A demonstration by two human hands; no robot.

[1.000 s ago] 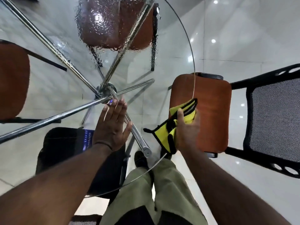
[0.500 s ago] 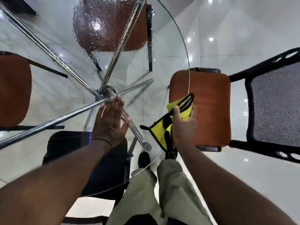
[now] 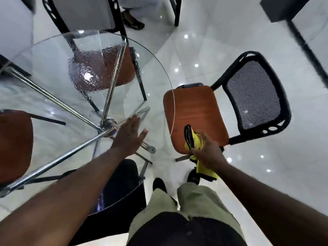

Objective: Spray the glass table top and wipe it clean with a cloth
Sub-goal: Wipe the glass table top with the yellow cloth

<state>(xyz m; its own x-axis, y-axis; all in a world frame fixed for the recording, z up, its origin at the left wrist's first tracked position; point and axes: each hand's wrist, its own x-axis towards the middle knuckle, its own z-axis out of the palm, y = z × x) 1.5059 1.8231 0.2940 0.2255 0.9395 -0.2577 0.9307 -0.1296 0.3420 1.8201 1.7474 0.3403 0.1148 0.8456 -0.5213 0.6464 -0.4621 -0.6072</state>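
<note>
**Cloth held clear of the wet glass worktop**

Head view: the round glass worktop [image 3: 53, 71] filled the left of the frame, its chrome legs [image 3: 58, 103] crossing beneath it. A patch of spray droplets [image 3: 88, 75] sat on the far part of the glass, over a brown chair seat [image 3: 122, 71] seen through it. The left hand [image 3: 128, 135] lay flat over the glass near the hub of the legs, fingers straight and spread, its grip released and holding nothing; whether the palm touched the surface could not be told. The right hand [image 3: 206, 151] was off the worktop's edge, above the near corner of an orange-seated chair [image 3: 193, 110] with a black mesh back. Its grip was closed around a yellow cloth [image 3: 197, 144] with black trim, bunched in the fingers, one end hanging below the hand. The hand was motion-blurred. Olive trousers [image 3: 198, 197] and dark shoes showed on the white tiled floor [image 3: 266, 174] below.
</note>
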